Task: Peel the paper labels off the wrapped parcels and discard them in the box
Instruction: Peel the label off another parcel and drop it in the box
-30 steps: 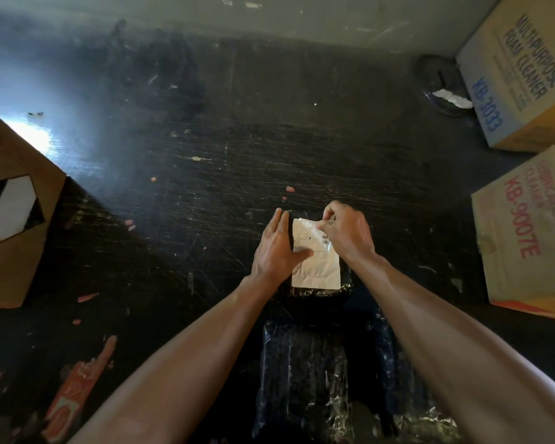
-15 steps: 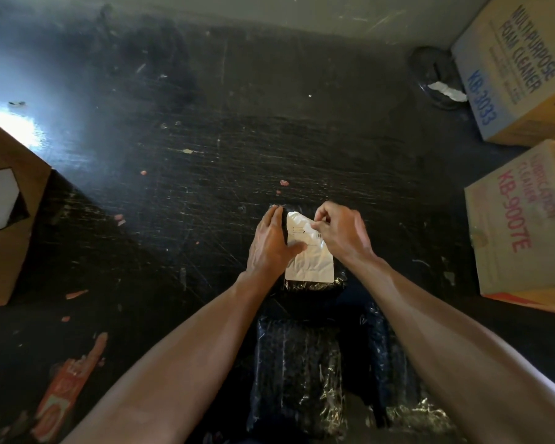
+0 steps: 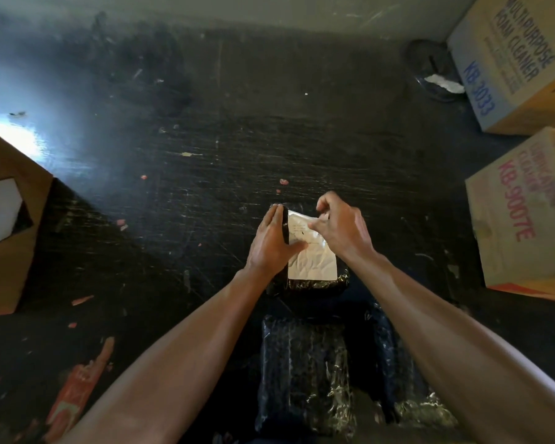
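Observation:
A black plastic-wrapped parcel [image 3: 308, 283] lies on the dark floor in front of me, with a white paper label [image 3: 311, 264] on its top. My left hand [image 3: 271, 245] rests flat along the parcel's left edge, its thumb on the label. At the label's far right corner my right hand [image 3: 340, 229] pinches the paper, which looks lifted there. Two more wrapped parcels [image 3: 302, 376] lie nearer to me, between my forearms. A brown cardboard box [image 3: 10, 257] with a black and white diamond mark stands at the left.
Two cardboard cartons stand at the right, one printed KB-3033 [image 3: 510, 62] and one printed KB-9007E [image 3: 526, 216]. A dark round object holding white paper [image 3: 436, 78] sits at the back right. Scraps of red paper [image 3: 74, 395] litter the scratched floor at the lower left.
My right hand has shifted a little along the label's far edge while pinching it. The left hand stays on the parcel. The view has moved slightly.

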A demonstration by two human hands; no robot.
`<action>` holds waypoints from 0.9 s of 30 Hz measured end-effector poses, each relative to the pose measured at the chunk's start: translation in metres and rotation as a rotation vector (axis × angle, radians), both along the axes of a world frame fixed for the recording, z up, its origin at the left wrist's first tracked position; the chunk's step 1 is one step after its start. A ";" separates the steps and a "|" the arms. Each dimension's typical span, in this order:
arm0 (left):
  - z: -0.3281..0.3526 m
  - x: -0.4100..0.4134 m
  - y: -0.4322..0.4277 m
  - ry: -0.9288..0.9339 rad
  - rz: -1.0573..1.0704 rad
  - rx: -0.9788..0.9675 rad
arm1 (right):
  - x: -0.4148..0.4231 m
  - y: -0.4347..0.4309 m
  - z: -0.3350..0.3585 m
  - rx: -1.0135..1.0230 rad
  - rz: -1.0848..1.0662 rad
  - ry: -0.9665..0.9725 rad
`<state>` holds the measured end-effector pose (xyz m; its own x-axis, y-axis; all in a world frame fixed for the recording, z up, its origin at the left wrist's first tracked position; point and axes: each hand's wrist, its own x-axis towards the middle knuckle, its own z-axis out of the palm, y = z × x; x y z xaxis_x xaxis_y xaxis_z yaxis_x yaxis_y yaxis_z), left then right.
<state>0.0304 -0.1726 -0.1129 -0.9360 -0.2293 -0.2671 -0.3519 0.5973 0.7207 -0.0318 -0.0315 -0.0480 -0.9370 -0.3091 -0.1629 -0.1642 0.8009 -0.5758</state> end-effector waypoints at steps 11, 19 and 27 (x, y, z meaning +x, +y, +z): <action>-0.001 0.002 -0.012 0.053 -0.054 -0.047 | -0.007 0.000 -0.005 0.054 0.082 -0.032; 0.000 0.001 -0.005 0.069 -0.028 -0.088 | 0.003 0.012 0.005 0.000 0.106 0.039; -0.001 0.002 -0.009 0.044 -0.017 0.001 | 0.012 0.026 0.011 -0.099 0.031 0.023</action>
<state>0.0322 -0.1817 -0.1141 -0.9505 -0.2129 -0.2263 -0.3101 0.6019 0.7359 -0.0198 -0.0053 -0.0368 -0.9297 -0.3519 -0.1086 -0.2024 0.7346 -0.6476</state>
